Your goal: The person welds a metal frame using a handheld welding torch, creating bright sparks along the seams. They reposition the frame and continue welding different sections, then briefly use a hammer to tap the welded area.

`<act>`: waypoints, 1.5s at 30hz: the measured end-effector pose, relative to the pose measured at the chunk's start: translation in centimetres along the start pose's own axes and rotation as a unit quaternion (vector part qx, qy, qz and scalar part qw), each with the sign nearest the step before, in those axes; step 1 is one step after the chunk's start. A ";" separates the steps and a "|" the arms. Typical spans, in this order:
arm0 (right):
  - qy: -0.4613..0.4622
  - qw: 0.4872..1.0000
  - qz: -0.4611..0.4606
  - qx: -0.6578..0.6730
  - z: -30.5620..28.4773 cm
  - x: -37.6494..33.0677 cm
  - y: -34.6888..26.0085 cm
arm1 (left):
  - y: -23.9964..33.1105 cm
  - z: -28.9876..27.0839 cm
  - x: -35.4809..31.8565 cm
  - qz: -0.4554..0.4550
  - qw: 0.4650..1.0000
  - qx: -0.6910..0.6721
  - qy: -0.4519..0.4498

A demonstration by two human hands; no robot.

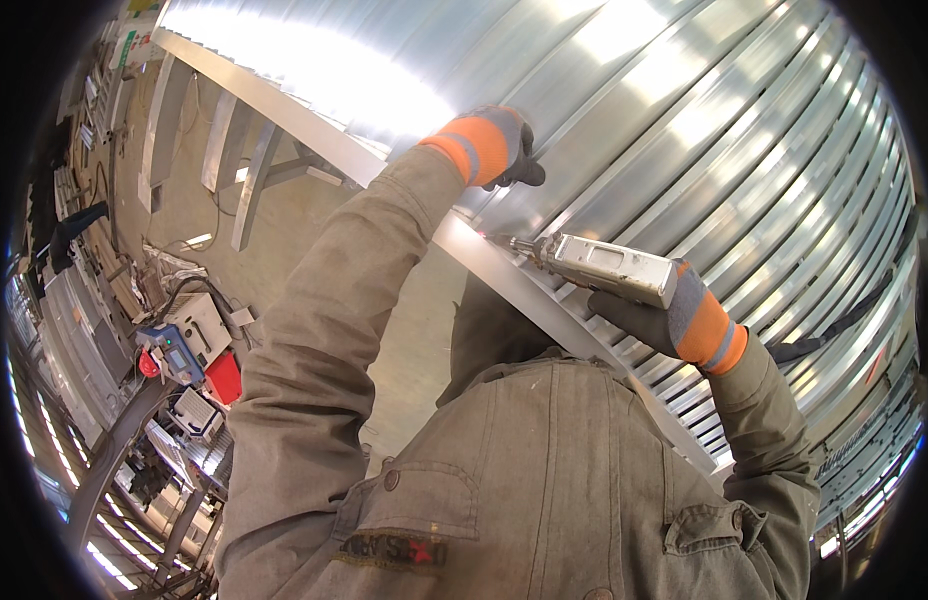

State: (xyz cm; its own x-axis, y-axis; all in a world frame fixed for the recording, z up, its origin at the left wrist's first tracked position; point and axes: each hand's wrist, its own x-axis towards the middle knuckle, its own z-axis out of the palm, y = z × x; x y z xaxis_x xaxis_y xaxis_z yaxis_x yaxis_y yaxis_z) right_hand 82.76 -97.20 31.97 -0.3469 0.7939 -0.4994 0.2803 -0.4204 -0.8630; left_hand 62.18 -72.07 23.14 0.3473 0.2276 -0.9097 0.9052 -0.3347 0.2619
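Note:
My right hand [656,312], in a grey and orange glove with dark fingers, grips a handheld welding gun [616,262] with a pale boxy body. Its metal nozzle points left, and a small red glow shows near the tip, at the edge rail [524,285] of a large frame. Long shiny metal profiles [624,170] lie side by side and meet this rail. Above the nozzle, my gloved left hand [509,150] rests over the profiles near the rail, fingers curled down. Whatever those fingers may hold is hidden.
Metal legs [219,145] stand beneath the frame at the left. On the floor side sit a blue and grey machine [171,352], a white box [196,325] and a red object [223,378]. A dark strap or hose [834,325] lies across the profiles at the right.

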 end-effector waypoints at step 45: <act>0.020 0.997 -0.048 0.053 0.4 0.3 -0.3 | 0.6 -0.4 -0.3 -0.012 0.999 0.047 -0.001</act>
State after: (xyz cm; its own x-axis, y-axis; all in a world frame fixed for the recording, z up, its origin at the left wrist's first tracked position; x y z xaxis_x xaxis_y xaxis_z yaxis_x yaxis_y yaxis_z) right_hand 82.23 -97.01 32.05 -0.3312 0.8488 -0.4122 0.1496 -0.3841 -0.9111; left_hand 62.72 -72.01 23.68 0.3247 0.2343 -0.9164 0.8862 -0.4139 0.2081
